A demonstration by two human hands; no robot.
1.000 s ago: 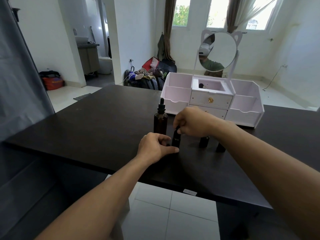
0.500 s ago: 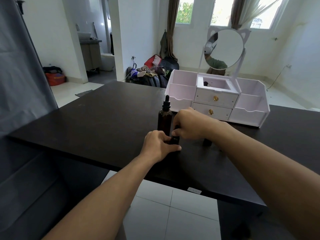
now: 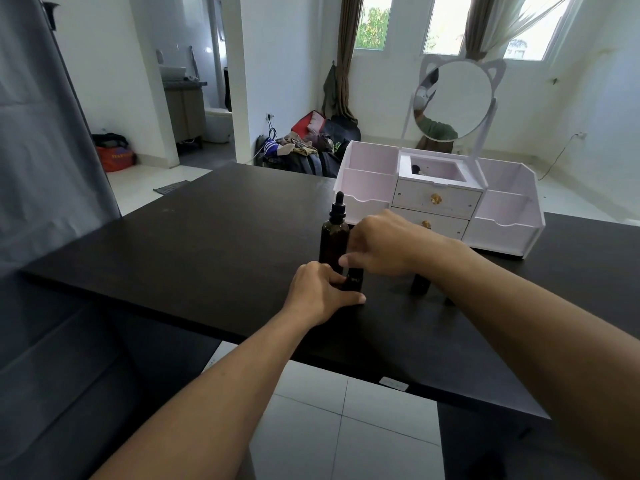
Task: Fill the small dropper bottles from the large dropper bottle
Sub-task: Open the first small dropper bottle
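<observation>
Fingers of the left hand wrap a small dropper bottle on the table; right hand pinches closed above its top, just right of the large dropper bottle.

large bottle on table, organizer behind

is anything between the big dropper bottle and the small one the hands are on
Nothing visible. The large dropper bottle stands upright, capped, right behind the small bottle, which the left hand steadies at its base while the right hand covers its top.
</observation>
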